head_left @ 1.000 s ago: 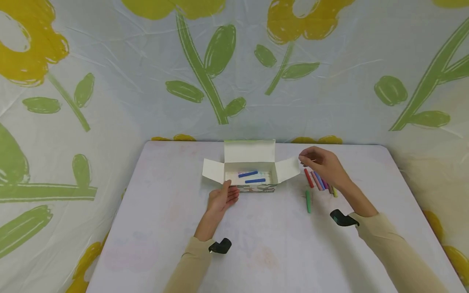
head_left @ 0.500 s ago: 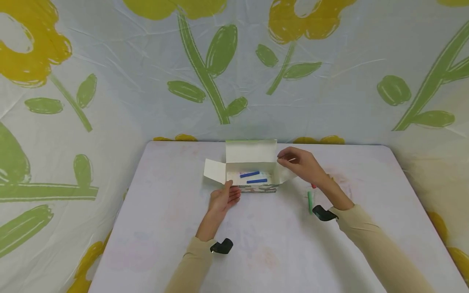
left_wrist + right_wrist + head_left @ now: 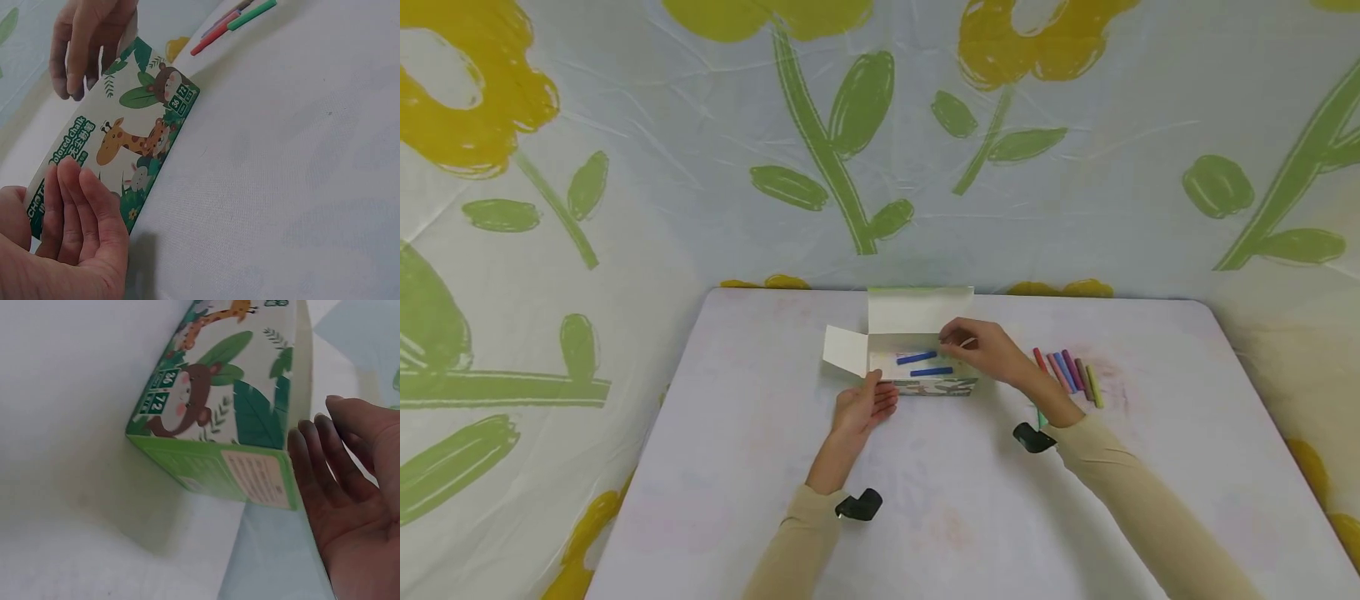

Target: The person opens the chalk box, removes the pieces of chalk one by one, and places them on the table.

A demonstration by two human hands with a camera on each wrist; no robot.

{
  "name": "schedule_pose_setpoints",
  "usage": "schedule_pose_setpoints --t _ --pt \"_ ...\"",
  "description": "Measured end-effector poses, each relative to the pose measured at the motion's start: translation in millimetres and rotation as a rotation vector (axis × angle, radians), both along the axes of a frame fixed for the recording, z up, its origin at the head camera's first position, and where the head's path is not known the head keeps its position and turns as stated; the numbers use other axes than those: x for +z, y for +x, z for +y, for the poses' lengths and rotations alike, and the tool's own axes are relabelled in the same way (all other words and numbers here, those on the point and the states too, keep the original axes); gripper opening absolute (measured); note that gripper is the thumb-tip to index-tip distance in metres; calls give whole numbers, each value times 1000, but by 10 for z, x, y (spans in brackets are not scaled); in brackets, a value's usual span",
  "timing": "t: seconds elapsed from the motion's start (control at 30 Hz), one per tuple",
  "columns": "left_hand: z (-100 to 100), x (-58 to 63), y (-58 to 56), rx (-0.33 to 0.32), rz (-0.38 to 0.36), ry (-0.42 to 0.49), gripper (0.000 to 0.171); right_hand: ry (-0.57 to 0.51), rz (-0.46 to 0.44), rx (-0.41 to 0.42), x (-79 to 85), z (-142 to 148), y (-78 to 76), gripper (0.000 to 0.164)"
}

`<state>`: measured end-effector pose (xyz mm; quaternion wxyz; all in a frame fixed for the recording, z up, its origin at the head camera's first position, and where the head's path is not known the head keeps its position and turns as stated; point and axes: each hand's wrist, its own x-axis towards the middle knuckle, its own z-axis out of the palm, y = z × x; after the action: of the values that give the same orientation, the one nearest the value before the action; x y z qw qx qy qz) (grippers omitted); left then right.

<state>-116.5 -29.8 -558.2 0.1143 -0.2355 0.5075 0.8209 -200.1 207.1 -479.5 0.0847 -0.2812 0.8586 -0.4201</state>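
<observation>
A chalk box [image 3: 937,387] printed with animals stands on the table with its flaps spread. Two blue chalk sticks [image 3: 932,372] lie inside. At the box's front left corner my left hand [image 3: 859,410] has its thumb over the rim and its straight fingers against the front panel [image 3: 134,162], pinching the wall. Over the right end of the box is my right hand [image 3: 988,350], fingers bent down and thumb near them. Its fingertips [image 3: 300,434] look dark and smudged beside the box's open edge, and I cannot tell whether they hold a piece of chalk.
Right of the box lies a row of several chalk sticks [image 3: 1072,375], red through yellow-green. A green chalk stick [image 3: 252,14] lies nearer, partly behind the right wrist in the head view. The box's raised lid [image 3: 917,310] stands at the back. A flowered cloth [image 3: 1075,183] hangs behind the table.
My right hand has moved left from above the chalk row to the box's right end, and slightly lower. The left hand keeps its place on the box. The head view has shifted slightly.
</observation>
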Motion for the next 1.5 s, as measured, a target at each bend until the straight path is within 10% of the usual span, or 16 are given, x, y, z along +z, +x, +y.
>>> schedule_pose_setpoints --t 0.3,1.2,1.5 --pt "29 37 -2 -8 1 -3 43 -7 72 130 -169 -133 -60 20" --pt "58 -8 11 13 3 -18 40 473 -38 281 -192 -453 -169 17" --pt "19 5 6 11 9 -13 41 330 -3 343 -140 -364 -147 26"
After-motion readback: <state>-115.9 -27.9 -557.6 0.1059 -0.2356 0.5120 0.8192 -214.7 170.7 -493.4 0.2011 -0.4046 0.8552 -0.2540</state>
